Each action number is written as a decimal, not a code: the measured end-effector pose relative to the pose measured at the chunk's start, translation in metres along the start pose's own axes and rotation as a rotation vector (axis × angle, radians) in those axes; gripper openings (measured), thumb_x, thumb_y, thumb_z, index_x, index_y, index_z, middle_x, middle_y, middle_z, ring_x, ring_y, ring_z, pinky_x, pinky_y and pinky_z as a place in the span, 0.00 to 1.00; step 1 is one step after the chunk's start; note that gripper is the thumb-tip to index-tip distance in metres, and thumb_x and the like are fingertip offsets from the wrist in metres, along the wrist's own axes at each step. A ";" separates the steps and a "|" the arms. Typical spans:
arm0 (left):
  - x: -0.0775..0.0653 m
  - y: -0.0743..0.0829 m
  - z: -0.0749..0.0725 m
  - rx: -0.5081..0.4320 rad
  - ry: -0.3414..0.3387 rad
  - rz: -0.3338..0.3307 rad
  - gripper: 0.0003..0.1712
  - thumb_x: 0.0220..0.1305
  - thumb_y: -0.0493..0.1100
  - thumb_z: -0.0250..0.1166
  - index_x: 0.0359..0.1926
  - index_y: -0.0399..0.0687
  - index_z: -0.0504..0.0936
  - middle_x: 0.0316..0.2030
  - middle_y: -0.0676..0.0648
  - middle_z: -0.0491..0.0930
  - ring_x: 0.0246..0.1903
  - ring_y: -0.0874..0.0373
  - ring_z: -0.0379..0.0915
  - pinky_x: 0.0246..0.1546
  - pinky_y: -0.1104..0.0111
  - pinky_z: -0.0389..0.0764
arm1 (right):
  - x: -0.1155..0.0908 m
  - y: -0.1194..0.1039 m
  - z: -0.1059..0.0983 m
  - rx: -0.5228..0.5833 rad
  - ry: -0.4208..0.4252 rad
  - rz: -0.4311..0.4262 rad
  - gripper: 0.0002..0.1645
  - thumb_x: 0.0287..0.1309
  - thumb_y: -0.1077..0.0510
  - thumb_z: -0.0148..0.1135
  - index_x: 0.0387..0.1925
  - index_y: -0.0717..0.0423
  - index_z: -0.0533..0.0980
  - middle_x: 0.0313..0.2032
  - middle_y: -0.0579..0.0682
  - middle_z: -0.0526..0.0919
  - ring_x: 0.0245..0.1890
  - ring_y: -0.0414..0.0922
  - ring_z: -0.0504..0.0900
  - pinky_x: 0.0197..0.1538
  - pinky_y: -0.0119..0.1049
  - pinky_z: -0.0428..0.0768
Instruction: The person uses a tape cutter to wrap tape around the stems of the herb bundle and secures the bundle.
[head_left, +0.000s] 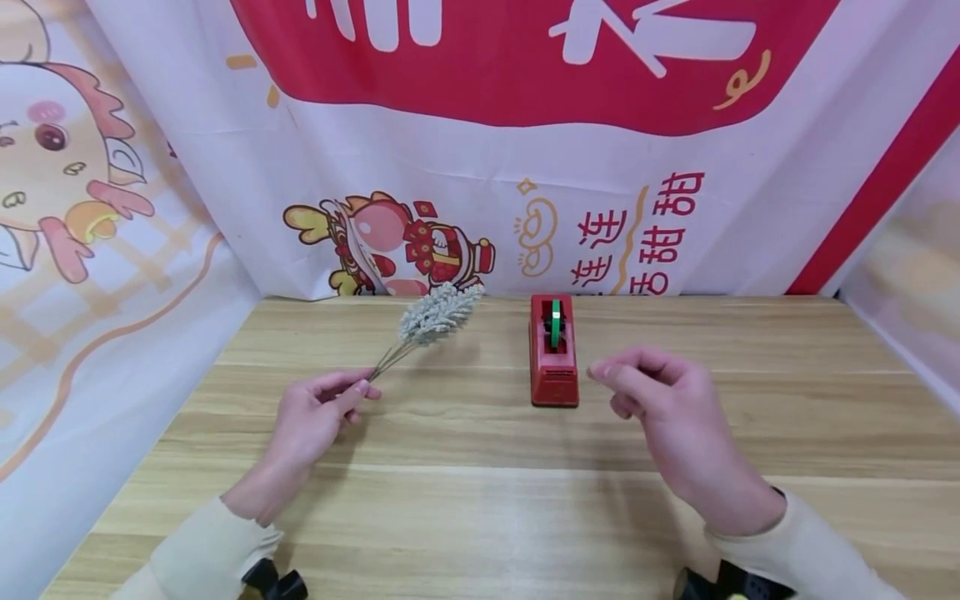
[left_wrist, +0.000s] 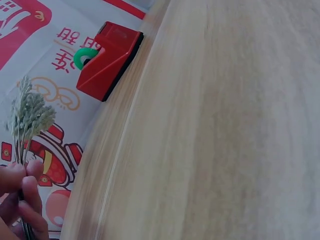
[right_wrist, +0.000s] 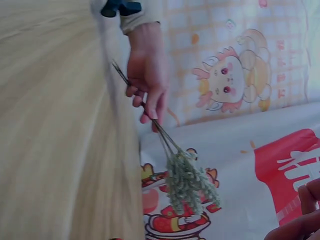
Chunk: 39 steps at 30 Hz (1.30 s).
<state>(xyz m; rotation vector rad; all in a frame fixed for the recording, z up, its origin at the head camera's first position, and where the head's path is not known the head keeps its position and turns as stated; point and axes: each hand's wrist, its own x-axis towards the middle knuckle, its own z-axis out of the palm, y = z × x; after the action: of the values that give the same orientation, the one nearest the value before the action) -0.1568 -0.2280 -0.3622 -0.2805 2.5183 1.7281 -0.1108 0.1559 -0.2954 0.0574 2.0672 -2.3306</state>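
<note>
My left hand (head_left: 318,412) pinches the thin stems of a bunch of grey-green dried flowers (head_left: 438,315) between thumb and fingers. The fluffy heads point up and to the right, above the table. In the right wrist view, the stem ends stick out behind that hand. My right hand (head_left: 667,417) is just right of a red tape dispenser (head_left: 555,383), thumb and index fingertip together. A faint see-through strip of tape (right_wrist: 288,209) shows at its fingers in the right wrist view. The dispenser stands upright with a green tape roll (head_left: 556,323) in it.
The wooden table (head_left: 480,500) ends at the back against a white and red printed cloth (head_left: 487,150). A second patterned cloth (head_left: 135,333) hangs along the left side. Dark wrist devices (head_left: 273,581) sit by both sleeves.
</note>
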 end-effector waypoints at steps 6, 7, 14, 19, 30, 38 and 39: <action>-0.001 0.001 0.000 0.008 -0.055 0.051 0.19 0.75 0.44 0.67 0.63 0.50 0.86 0.41 0.55 0.93 0.35 0.60 0.77 0.32 0.71 0.77 | 0.018 -0.026 -0.015 0.048 -0.029 0.032 0.12 0.76 0.57 0.63 0.36 0.47 0.90 0.37 0.41 0.88 0.29 0.41 0.71 0.40 0.32 0.78; -0.001 0.001 0.001 0.011 -0.064 0.058 0.18 0.75 0.44 0.68 0.63 0.51 0.86 0.41 0.55 0.93 0.36 0.60 0.77 0.33 0.71 0.77 | 0.021 -0.031 -0.017 0.047 -0.034 0.036 0.11 0.75 0.56 0.64 0.37 0.47 0.90 0.35 0.40 0.86 0.29 0.41 0.69 0.40 0.33 0.77; -0.003 0.007 0.008 0.009 -0.174 0.113 0.16 0.73 0.43 0.69 0.59 0.46 0.88 0.46 0.46 0.93 0.45 0.60 0.87 0.46 0.69 0.83 | 0.038 -0.058 -0.020 -0.042 -0.067 0.083 0.13 0.73 0.47 0.67 0.51 0.46 0.87 0.49 0.44 0.81 0.30 0.44 0.66 0.43 0.35 0.74; -0.005 0.015 0.017 0.054 -0.248 0.205 0.13 0.67 0.42 0.75 0.51 0.46 0.92 0.44 0.42 0.91 0.38 0.57 0.84 0.37 0.69 0.83 | 0.047 -0.071 -0.014 -0.080 -0.082 0.096 0.19 0.71 0.46 0.69 0.59 0.45 0.84 0.59 0.46 0.79 0.28 0.44 0.66 0.43 0.36 0.71; -0.005 0.039 0.054 0.244 -0.374 0.390 0.08 0.67 0.50 0.76 0.42 0.53 0.93 0.33 0.48 0.88 0.31 0.52 0.75 0.29 0.69 0.75 | 0.050 -0.085 -0.001 -0.163 -0.077 0.127 0.24 0.74 0.45 0.65 0.64 0.48 0.79 0.53 0.44 0.80 0.29 0.42 0.66 0.44 0.36 0.72; -0.007 0.056 0.096 0.265 -0.373 0.542 0.08 0.71 0.43 0.72 0.47 0.57 0.93 0.43 0.53 0.92 0.32 0.58 0.79 0.30 0.70 0.79 | 0.045 -0.082 0.005 -0.250 -0.064 0.081 0.23 0.73 0.43 0.66 0.60 0.51 0.82 0.56 0.44 0.81 0.30 0.42 0.67 0.46 0.35 0.75; -0.008 0.058 0.101 0.266 -0.360 0.558 0.07 0.71 0.43 0.72 0.47 0.57 0.93 0.44 0.54 0.92 0.31 0.59 0.79 0.29 0.70 0.79 | 0.043 -0.080 0.006 -0.264 -0.059 0.066 0.23 0.72 0.43 0.66 0.59 0.51 0.83 0.56 0.44 0.82 0.30 0.42 0.67 0.46 0.35 0.75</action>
<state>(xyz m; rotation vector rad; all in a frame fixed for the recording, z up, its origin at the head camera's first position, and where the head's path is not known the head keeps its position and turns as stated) -0.1642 -0.1134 -0.3446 0.7440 2.6403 1.3707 -0.1578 0.1597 -0.2171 0.0492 2.2853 -1.9786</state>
